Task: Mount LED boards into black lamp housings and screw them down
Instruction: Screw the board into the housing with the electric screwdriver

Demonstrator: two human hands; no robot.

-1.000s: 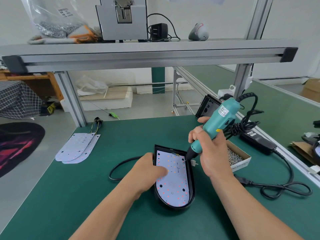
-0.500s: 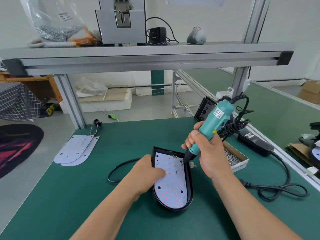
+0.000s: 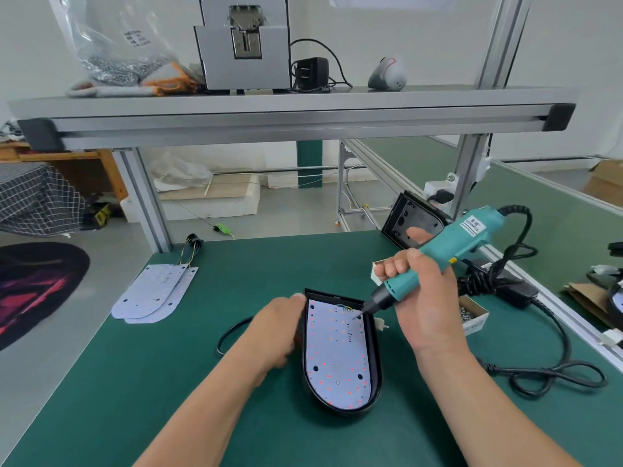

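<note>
A black lamp housing [image 3: 377,372] lies on the green table with a white LED board [image 3: 335,357] seated inside it. My left hand [image 3: 274,332] grips the housing's left wall. My right hand [image 3: 423,298] holds a teal electric screwdriver [image 3: 438,264], tilted, with its bit tip on the board's upper right corner near the coloured wires. A second black housing [image 3: 413,219] leans at the back right. Spare LED boards [image 3: 153,293] lie stacked at the table's left.
A cardboard box of screws [image 3: 470,315] sits right of my right hand. The screwdriver's coiled cord and black power cable [image 3: 553,372] trail over the right side. A black lead [image 3: 232,335] loops left of the housing. An aluminium shelf [image 3: 286,109] spans overhead.
My left hand slid off the board's face to the housing's left wall. The screwdriver tilted lower and its tip moved onto the board's upper right corner.
</note>
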